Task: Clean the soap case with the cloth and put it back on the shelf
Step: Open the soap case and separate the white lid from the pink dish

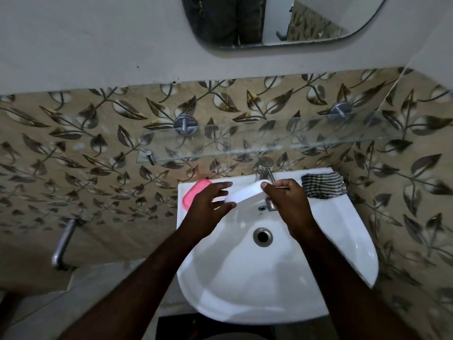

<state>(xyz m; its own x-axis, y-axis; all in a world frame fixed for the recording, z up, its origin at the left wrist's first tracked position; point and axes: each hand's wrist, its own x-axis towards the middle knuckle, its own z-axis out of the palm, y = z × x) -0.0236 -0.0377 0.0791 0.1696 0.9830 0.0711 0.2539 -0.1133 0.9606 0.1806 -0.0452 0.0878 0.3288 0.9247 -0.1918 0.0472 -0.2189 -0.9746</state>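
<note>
— Where's the soap case?

— Up over the back of the sink, right in front of the tap. Both hands are on it: the right hand pinches the right end, thumb on top, and the left hand has its fingers and thumb spread round the left end.

— And the cloth?

— Lying untouched on the sink's back right corner, just beside the right hand. I'd say no wiping has begun.

— So what worries you?

— One hand has to let go to fetch that cloth. The case looks smooth, maybe wet, and the left hand's hold seems loose. If it slips, it drops into the sink towards the drain.

— Anything else?

— There's a pink piece on the left rim, a soap bar or a lid, I can't tell. It sits close by the left hand, and a careless sweep could knock it off. And the glass shelf hangs just above the tap, so a hurried lift could bang the case against its front edge.
</note>
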